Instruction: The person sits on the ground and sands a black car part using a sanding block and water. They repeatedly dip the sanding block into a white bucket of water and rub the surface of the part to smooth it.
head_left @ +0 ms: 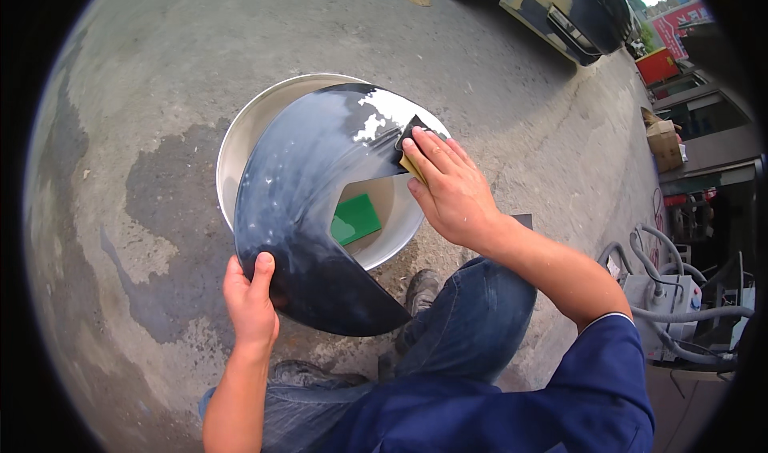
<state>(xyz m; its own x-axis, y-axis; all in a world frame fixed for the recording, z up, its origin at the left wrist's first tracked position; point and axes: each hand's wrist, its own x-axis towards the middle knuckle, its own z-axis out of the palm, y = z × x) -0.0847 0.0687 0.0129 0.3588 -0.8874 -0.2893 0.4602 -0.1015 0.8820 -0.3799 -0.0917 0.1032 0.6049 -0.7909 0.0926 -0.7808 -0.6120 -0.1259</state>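
A curved, glossy dark car body panel [292,181] rests across the rim of a round pale basin [226,161]. My left hand [252,297] grips the panel's lower left edge, thumb on top and fingers underneath. At the upper right end, my right hand [448,181] presses a folded piece of sandpaper [410,137] against the surface, fingers together over it. The sandpaper is black on one side and tan on the other. Whitish smears cross the panel, and bright reflections lie near the sandpaper. Through the panel's notch a green rectangular block [356,218] shows inside the basin.
Wet patches darken the concrete floor [160,77] left of the basin. At the top right stands a car [572,13] with patchy bodywork. A grey machine with hoses [660,293] and a cardboard box [664,145] are on the right. My bent knee [492,309] is beside the basin.
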